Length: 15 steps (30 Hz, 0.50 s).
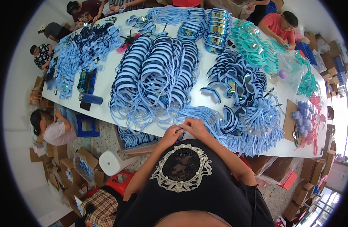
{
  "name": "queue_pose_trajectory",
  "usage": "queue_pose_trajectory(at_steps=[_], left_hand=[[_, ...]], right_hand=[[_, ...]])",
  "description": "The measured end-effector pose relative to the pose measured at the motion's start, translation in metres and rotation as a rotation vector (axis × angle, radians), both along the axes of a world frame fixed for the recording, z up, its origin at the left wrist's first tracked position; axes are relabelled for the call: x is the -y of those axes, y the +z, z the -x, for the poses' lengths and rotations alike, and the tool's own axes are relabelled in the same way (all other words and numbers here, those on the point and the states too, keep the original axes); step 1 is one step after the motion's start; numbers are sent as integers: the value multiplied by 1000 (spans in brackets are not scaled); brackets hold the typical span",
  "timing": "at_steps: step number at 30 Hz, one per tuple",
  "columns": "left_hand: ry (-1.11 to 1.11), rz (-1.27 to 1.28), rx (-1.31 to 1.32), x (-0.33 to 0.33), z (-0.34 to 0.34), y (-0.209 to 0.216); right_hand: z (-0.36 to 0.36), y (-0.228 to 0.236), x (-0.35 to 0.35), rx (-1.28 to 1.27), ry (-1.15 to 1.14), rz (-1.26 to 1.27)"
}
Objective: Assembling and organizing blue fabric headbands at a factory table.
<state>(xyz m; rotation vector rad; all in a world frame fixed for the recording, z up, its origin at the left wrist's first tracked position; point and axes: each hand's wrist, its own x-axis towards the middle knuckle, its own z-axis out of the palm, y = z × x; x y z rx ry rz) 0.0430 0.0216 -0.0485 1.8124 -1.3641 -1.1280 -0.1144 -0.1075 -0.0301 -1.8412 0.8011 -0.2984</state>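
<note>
Both my hands meet at the table's near edge, close in front of my body. My left hand [171,135] has its fingers bent inward, and my right hand [196,128] pinches against its fingertips. A small dark and bluish piece shows just below the fingers; most of it is hidden, so its kind is unclear. Right beside my right hand lies a bundle of light blue straps [204,116]. Beyond the hands stand long stacked rows of light blue swim goggles [158,73] with clear straps hanging down. A single blue goggle frame [211,94] lies apart, farther right.
The white table [105,81] also bears teal goggles [253,47], pink straps [312,138], scissors [295,138] and a blue bottle [91,98]. Below its near edge is a box of blue goggles [134,138]. A white stool [112,162] stands left; several people work around.
</note>
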Motion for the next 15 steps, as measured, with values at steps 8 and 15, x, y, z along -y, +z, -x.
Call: queue_pose_trajectory(at_steps=[8, 15], left_hand=[[106, 108, -65, 9, 6, 9], [135, 227, -53, 20, 7, 42]], right_hand=[[-23, 0, 2, -2, -44, 243], [-21, -33, 16, -47, 11, -14]])
